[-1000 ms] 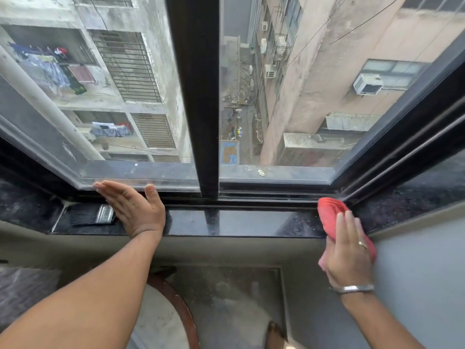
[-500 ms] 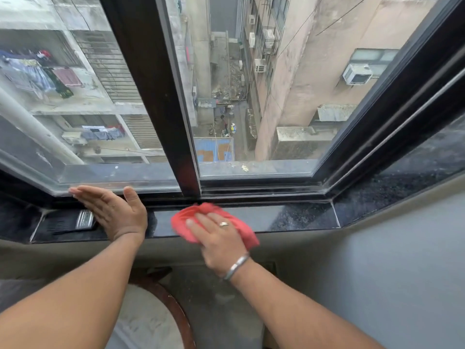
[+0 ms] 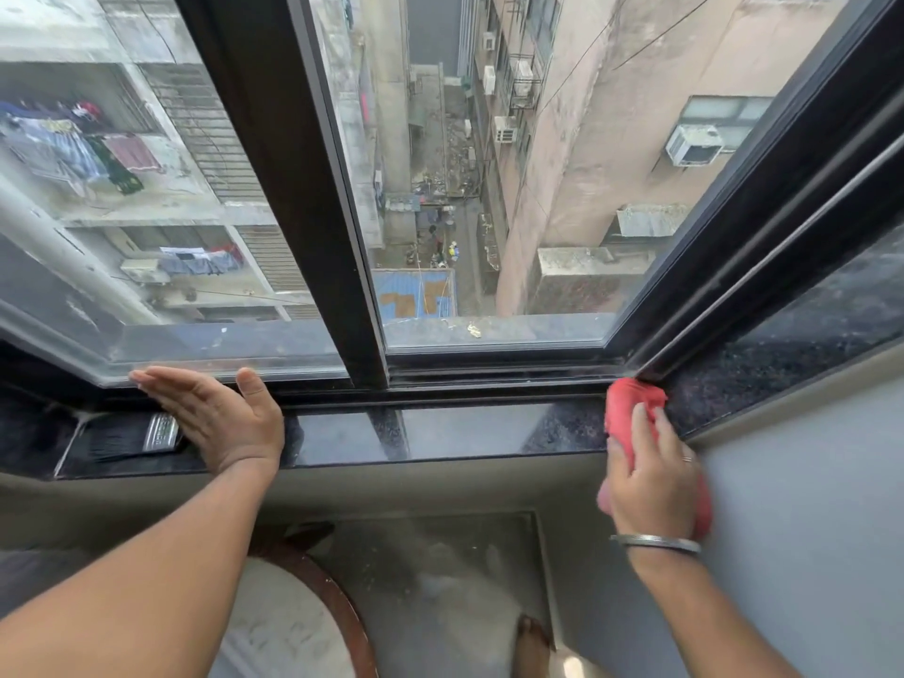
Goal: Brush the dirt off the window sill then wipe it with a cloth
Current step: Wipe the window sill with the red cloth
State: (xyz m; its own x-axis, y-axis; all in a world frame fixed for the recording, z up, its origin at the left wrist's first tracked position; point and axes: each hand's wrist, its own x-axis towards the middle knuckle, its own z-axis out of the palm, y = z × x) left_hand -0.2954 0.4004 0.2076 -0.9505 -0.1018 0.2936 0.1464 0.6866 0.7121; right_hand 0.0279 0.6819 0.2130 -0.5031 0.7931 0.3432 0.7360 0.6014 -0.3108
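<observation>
The black polished stone window sill (image 3: pixel 440 433) runs across the middle of the head view, below a black-framed window. My right hand (image 3: pixel 650 482) presses a red cloth (image 3: pixel 631 403) onto the sill's right corner, where the sill turns along the side wall. My left hand (image 3: pixel 215 418) rests flat on the sill at the left, fingers straight and together, holding nothing. A black-bristled brush (image 3: pixel 127 435) with a metal ferrule lies on the sill just left of that hand, its handle hidden under it.
The black window frame's central post (image 3: pixel 313 237) rises from the sill. A second sill section (image 3: pixel 792 345) runs along the right wall. Below are a grey wall, a round marble-topped table (image 3: pixel 274 628) with a dark wooden rim, and a dusty floor.
My right hand has swept the red cloth from the middle of the sill back to its right corner. My left hand stays flat by the brush.
</observation>
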